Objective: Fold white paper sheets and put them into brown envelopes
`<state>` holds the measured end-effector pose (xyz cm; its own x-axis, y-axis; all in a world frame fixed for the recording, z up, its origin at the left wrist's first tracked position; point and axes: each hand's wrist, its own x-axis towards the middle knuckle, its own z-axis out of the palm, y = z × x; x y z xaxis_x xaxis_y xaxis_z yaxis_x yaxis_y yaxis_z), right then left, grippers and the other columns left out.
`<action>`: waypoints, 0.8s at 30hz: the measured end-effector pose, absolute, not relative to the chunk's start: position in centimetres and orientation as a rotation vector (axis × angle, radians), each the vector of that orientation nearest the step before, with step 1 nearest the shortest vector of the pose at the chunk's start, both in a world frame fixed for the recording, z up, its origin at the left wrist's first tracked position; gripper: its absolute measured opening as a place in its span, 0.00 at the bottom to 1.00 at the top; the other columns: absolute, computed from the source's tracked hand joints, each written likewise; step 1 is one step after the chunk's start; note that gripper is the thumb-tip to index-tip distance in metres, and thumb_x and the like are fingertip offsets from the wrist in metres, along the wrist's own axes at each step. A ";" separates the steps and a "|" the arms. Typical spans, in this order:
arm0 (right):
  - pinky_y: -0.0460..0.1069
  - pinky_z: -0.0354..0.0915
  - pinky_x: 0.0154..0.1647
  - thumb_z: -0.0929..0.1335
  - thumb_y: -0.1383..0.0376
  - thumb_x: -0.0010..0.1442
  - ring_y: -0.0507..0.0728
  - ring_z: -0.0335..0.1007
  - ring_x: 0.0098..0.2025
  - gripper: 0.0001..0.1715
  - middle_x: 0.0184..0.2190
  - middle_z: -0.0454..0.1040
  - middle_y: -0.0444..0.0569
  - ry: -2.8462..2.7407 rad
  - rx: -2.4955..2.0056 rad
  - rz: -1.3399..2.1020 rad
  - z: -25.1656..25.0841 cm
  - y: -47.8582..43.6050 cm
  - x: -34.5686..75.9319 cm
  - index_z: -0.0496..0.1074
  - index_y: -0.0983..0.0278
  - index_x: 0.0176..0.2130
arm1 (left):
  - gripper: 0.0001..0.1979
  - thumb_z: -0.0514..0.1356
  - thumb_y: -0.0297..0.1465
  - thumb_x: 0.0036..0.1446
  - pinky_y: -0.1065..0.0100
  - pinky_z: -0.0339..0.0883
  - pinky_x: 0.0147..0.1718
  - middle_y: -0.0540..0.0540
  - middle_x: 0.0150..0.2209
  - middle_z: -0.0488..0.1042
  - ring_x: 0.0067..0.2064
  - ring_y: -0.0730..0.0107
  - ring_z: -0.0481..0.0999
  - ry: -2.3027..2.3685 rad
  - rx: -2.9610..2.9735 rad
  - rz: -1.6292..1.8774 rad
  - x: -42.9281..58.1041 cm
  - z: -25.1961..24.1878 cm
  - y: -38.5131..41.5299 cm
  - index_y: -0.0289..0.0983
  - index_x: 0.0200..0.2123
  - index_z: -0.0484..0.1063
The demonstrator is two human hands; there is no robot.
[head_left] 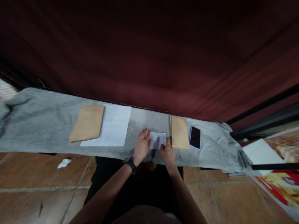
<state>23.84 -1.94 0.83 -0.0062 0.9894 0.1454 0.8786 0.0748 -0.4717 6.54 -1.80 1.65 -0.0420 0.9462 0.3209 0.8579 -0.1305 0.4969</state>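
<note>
A small white folded sheet of paper [157, 140] lies on the grey cloth in front of me, between my two hands. My left hand [142, 144] rests flat at its left edge, fingers stretched out and thumb touching the paper. At the right edge is my right hand [168, 152], its thumb and forefinger apart at the paper's near right corner. Beside the right fingers lies a small stack of brown envelopes [179, 132]. Left of my hands, white sheets [115, 126] are partly covered by a larger stack of brown envelopes [88, 123].
A phone [195, 137] lies right of the smaller stack. Grey cloth [46, 121] covers the narrow bench, with a dark red curtain [149, 68] close behind. A crumpled white tissue [64, 163] lies on the tiled floor [35, 177]. Printed boxes or boards stand at the right.
</note>
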 end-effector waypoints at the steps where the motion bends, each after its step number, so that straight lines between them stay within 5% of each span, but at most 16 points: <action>1: 0.52 0.69 0.47 0.62 0.67 0.66 0.62 0.77 0.47 0.27 0.50 0.78 0.60 -1.954 -1.850 0.296 0.8 -2.1 23.8 0.61 0.68 0.64 | 0.24 0.53 0.32 0.67 0.46 0.59 0.66 0.34 0.69 0.62 0.70 0.49 0.60 1.925 2.177 0.823 7.2 1.3 -2.5 0.36 0.65 0.64; 6: 0.61 0.67 0.54 0.60 0.64 0.70 0.68 0.68 0.58 0.27 0.56 0.72 0.66 -2.067 -1.771 0.055 0.9 -2.6 23.5 0.62 0.70 0.64 | 0.27 0.54 0.40 0.69 0.45 0.52 0.69 0.39 0.71 0.59 0.73 0.52 0.54 1.817 2.405 0.553 8.1 -0.2 -4.9 0.41 0.68 0.61; 13: 0.69 0.51 0.69 0.57 0.67 0.72 0.66 0.49 0.73 0.26 0.69 0.61 0.61 -2.349 -1.431 0.232 0.1 -2.5 21.7 0.64 0.65 0.66 | 0.28 0.52 0.34 0.69 0.48 0.49 0.70 0.34 0.71 0.57 0.73 0.54 0.53 1.740 2.467 0.494 7.1 -0.3 -4.9 0.34 0.69 0.59; 24: 0.69 0.50 0.69 0.58 0.58 0.74 0.69 0.49 0.73 0.32 0.72 0.52 0.66 -2.206 -1.613 0.178 -0.7 -3.2 23.2 0.57 0.69 0.71 | 0.31 0.51 0.40 0.69 0.48 0.45 0.71 0.32 0.70 0.59 0.73 0.52 0.54 1.825 2.311 0.594 4.6 0.5 -6.8 0.30 0.69 0.57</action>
<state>23.24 -3.21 -0.70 -0.2537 0.9365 0.2422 0.8855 0.3256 -0.3315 4.62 -6.80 0.49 0.1874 0.9574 0.2196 0.9032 -0.2559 0.3447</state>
